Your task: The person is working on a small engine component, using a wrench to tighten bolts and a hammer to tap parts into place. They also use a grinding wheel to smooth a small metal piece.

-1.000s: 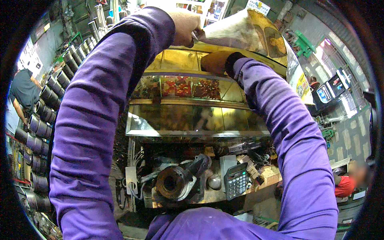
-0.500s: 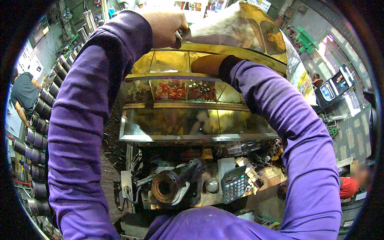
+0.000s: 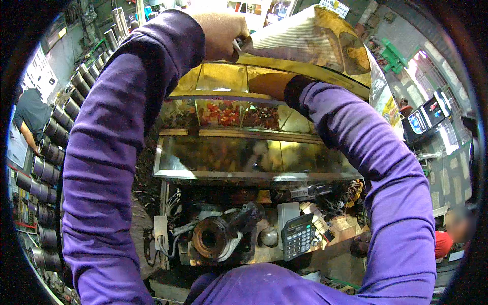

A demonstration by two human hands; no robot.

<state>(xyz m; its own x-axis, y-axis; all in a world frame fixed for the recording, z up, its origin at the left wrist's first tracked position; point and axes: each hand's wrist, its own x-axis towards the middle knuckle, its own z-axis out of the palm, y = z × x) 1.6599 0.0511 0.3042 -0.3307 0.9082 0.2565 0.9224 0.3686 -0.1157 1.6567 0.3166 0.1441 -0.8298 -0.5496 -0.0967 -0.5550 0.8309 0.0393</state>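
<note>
At the top, my left hand [image 3: 219, 34] is closed on the corner of a stiff ribbed sheet [image 3: 290, 39], pale on one face with a yellow printed part at the right. The sheet is lifted above a glass-fronted case [image 3: 213, 174] with stepped compartments. Under it, my right hand [image 3: 269, 85] reaches leftward into the top yellowish compartment [image 3: 222, 77]; its fingers are hidden in shadow behind the divider. Small red and orange pieces [image 3: 222, 114] lie in the compartment row below. Both arms wear purple sleeves.
Nearer me lie a rusty round metal housing [image 3: 207, 239], a dark desk calculator [image 3: 298, 236], a rounded knob [image 3: 268, 236] and tangled wires [image 3: 353, 190]. Metal cylinders [image 3: 46, 170] line the left side, where a person [image 3: 30, 119] stands. Another person in red [image 3: 443, 244] is at right.
The view has shifted slightly, so the case and both arms sit a little farther right. My left hand still grips the sheet and my right arm still reaches into the case.
</note>
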